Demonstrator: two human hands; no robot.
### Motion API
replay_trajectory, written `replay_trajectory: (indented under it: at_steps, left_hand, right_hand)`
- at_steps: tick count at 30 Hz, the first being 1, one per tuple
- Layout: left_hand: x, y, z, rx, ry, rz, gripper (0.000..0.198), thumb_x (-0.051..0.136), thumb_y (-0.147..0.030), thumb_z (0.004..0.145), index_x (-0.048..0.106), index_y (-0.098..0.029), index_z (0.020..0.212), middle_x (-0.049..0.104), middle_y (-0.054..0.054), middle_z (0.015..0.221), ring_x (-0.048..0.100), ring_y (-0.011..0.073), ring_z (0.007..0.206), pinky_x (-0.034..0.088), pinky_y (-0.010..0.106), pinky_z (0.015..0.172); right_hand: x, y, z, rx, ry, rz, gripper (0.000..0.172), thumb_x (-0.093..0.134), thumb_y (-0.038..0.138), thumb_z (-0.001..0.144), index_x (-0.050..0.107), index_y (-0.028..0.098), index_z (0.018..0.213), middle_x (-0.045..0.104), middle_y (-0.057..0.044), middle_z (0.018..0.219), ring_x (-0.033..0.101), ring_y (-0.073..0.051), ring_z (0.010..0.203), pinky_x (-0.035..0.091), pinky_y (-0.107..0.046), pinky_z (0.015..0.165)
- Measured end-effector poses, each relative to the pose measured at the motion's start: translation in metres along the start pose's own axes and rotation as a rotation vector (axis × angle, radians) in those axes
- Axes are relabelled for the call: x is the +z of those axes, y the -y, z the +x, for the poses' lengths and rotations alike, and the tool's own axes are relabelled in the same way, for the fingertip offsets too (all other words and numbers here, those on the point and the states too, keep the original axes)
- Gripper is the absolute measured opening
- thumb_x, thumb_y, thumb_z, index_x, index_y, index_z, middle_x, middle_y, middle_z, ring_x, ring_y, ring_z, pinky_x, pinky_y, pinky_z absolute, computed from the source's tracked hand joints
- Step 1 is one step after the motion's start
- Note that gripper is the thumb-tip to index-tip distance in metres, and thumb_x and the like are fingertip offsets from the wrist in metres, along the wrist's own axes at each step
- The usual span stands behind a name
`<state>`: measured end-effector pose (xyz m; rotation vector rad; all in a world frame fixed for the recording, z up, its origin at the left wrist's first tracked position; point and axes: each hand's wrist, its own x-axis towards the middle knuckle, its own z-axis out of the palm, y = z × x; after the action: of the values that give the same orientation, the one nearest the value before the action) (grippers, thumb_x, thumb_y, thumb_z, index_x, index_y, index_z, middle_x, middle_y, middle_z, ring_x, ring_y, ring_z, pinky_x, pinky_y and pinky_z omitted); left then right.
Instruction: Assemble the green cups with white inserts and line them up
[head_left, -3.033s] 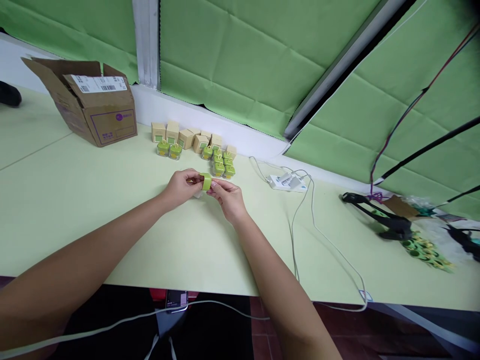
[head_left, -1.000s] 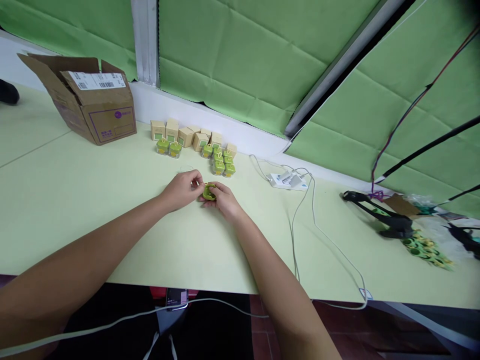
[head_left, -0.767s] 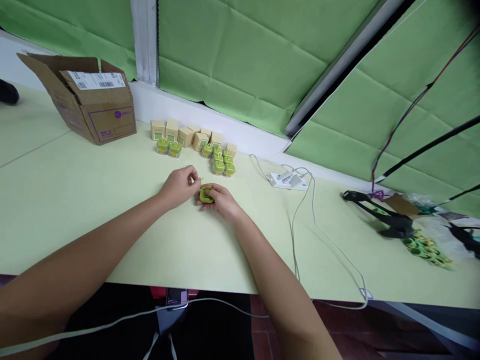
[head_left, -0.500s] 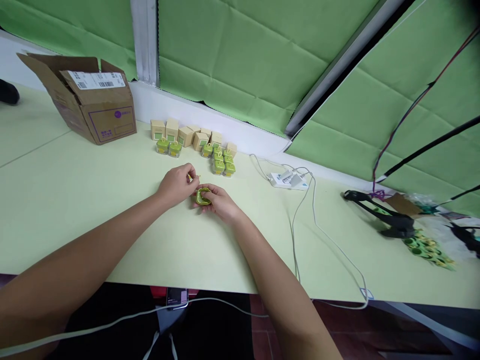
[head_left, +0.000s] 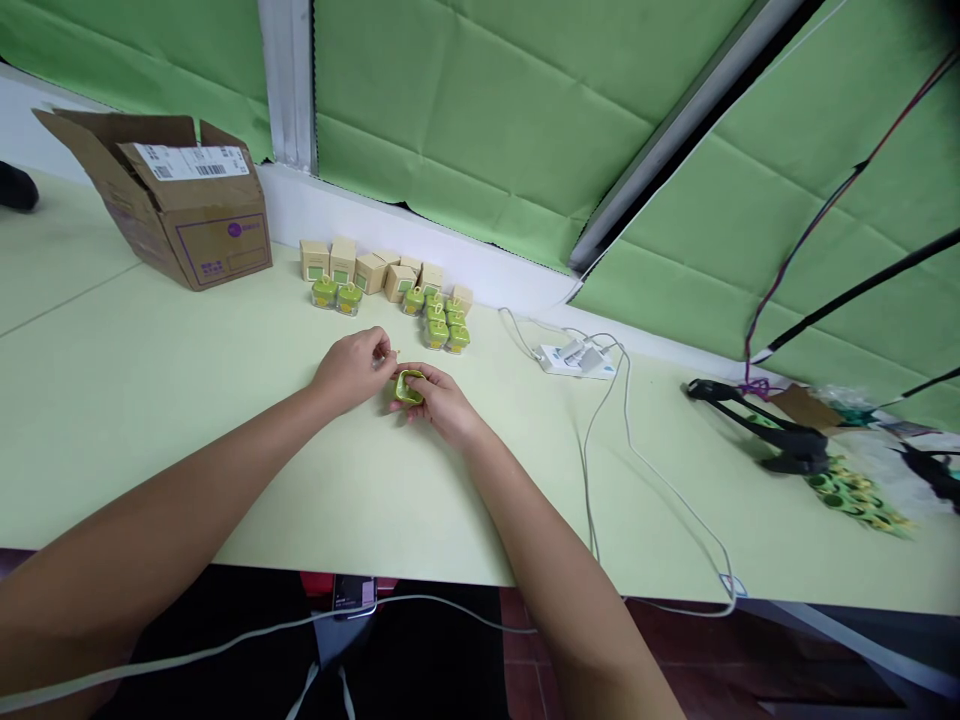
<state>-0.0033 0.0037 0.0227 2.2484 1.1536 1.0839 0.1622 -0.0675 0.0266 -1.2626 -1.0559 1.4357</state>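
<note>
Possibly the hollow green lid (head_left: 406,391) could slip if the right hand (head_left: 441,402), pinching it, loosened; the left hand (head_left: 351,370) curled its fingers, grip unclear.

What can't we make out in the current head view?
All in the head view:
Small pale thin piece: full shape; tiny, partly hidden by the left hand.
Hollow green plastic-looking cap: underside; covered by the right hand.
Open brown cardboard carton: contents; its own walls and flaps block the view.
Black rounded object: identity; cut off by the left edge.
Green-and-yellow pile: piece count; blurred, overlapping.
</note>
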Motion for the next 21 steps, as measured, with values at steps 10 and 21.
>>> replay_trajectory:
  at_steps: [10, 21]
  left_hand:
    - [-0.001, 0.002, 0.001, -0.023, -0.033, -0.098, 0.017, 0.060, -0.038, 0.088, 0.057, -0.023, 0.082, 0.071, 0.004, 0.086, 0.062, 0.0198, 0.077, 0.042, 0.032, 0.066]
    - [0.003, -0.003, -0.005, 0.137, 0.023, -0.152, 0.016, 0.055, -0.037, 0.095, 0.058, -0.022, 0.091, 0.065, 0.002, 0.087, 0.060, 0.0182, 0.081, 0.043, 0.031, 0.073]
  right_hand:
    - [-0.019, -0.013, 0.015, -0.064, -0.240, -0.303, 0.015, 0.058, 0.025, 0.091, 0.066, 0.022, 0.103, 0.067, -0.001, 0.086, 0.063, -0.012, 0.050, 0.039, -0.023, 0.042]
    - [-0.021, -0.015, 0.009, -0.377, -0.245, -1.029, 0.024, 0.052, 0.019, 0.090, 0.076, 0.024, 0.090, 0.075, -0.006, 0.099, 0.066, -0.025, 0.094, 0.049, -0.038, 0.087]
